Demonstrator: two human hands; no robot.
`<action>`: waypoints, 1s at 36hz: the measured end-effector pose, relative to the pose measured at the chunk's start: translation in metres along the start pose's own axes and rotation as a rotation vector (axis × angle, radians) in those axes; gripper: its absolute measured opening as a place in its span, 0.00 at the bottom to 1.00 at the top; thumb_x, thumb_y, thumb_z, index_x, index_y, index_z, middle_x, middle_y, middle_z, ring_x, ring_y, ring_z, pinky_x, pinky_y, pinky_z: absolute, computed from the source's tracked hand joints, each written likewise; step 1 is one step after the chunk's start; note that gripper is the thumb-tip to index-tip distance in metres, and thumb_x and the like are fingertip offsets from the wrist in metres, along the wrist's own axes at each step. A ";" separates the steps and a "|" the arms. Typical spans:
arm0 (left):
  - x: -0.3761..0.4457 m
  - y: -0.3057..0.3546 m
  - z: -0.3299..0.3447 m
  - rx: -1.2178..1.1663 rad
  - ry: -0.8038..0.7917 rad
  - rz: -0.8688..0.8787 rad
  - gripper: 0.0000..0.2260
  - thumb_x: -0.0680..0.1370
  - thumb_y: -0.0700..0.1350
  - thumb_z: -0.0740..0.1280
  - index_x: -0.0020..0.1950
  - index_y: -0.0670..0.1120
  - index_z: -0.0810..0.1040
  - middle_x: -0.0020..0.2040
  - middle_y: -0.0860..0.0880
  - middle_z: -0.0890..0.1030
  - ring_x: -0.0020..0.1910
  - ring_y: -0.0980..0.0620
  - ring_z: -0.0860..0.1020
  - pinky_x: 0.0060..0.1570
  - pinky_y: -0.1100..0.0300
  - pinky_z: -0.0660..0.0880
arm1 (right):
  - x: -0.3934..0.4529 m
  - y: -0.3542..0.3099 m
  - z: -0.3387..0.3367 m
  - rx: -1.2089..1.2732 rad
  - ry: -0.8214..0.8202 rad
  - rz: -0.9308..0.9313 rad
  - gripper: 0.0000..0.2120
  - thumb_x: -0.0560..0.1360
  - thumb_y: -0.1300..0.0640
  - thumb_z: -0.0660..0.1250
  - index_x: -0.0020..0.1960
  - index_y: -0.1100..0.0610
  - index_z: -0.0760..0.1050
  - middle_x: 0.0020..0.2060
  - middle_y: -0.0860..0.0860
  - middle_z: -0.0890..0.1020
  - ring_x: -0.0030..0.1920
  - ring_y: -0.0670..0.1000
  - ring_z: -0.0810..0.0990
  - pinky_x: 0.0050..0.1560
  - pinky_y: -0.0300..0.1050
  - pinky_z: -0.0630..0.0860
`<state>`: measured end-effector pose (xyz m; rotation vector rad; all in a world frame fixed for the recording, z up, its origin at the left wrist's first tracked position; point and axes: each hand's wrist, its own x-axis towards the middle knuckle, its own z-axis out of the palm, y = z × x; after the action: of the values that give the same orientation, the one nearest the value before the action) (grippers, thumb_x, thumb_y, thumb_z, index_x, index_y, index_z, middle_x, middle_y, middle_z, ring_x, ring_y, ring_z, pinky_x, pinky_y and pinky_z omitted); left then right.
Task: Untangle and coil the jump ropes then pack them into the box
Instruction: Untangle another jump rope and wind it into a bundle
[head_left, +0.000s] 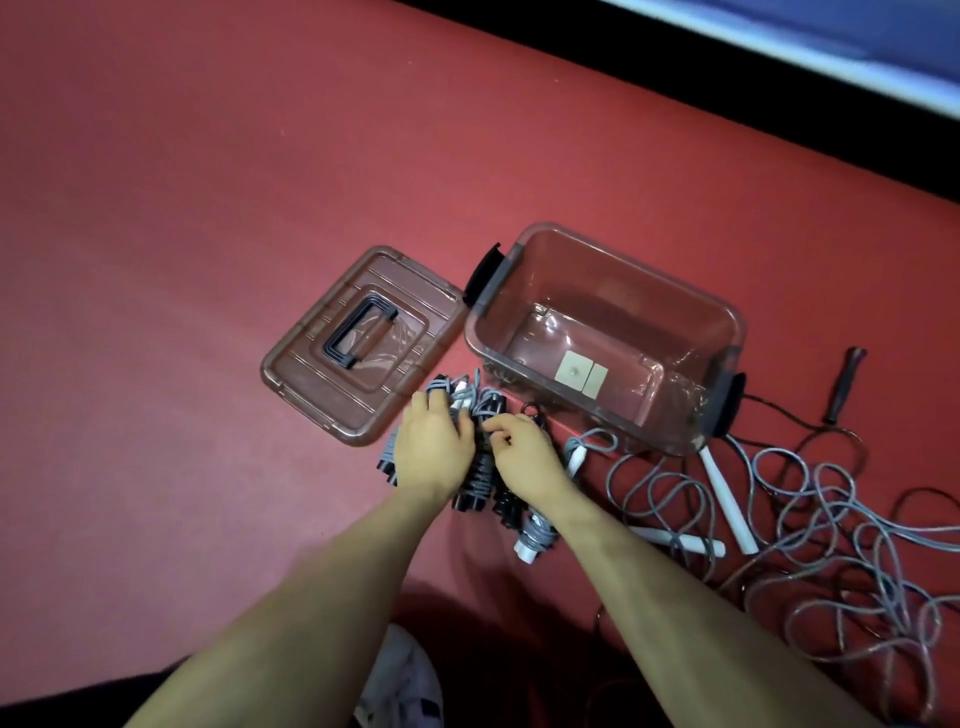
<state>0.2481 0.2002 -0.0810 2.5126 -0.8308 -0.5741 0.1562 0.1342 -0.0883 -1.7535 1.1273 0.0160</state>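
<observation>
One head-worn view, looking steeply down and forward over both forearms onto the red floor; the clear box (613, 332) sits just right of centre, at arm's reach; wide-angle lens bends the edges beyond it.

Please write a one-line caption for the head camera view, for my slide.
Both hands, left hand and right hand, gather coiled jump ropes beside the open clear box and its lid.
</observation>
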 end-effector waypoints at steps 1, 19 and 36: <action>-0.003 0.004 0.000 -0.021 0.002 0.022 0.10 0.79 0.45 0.60 0.54 0.39 0.72 0.55 0.42 0.72 0.55 0.43 0.70 0.53 0.49 0.69 | -0.004 0.002 -0.003 0.014 0.034 0.002 0.13 0.77 0.67 0.58 0.56 0.62 0.79 0.54 0.57 0.79 0.54 0.53 0.77 0.49 0.32 0.66; -0.098 0.114 0.058 -0.019 -0.350 0.364 0.03 0.78 0.45 0.60 0.45 0.46 0.69 0.50 0.45 0.75 0.50 0.42 0.75 0.46 0.51 0.69 | -0.090 0.101 -0.114 0.004 0.565 0.159 0.07 0.72 0.63 0.63 0.41 0.57 0.80 0.36 0.57 0.83 0.41 0.60 0.80 0.42 0.51 0.76; -0.093 0.148 0.144 0.126 -0.625 0.494 0.14 0.73 0.43 0.68 0.58 0.43 0.77 0.57 0.45 0.75 0.59 0.46 0.72 0.55 0.54 0.71 | -0.093 0.192 -0.136 -0.079 0.192 0.166 0.16 0.68 0.72 0.63 0.51 0.61 0.80 0.48 0.55 0.73 0.49 0.55 0.77 0.53 0.34 0.69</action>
<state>0.0395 0.1130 -0.1003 2.1027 -1.6875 -1.1693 -0.0904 0.0860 -0.1160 -1.7547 1.4269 -0.0072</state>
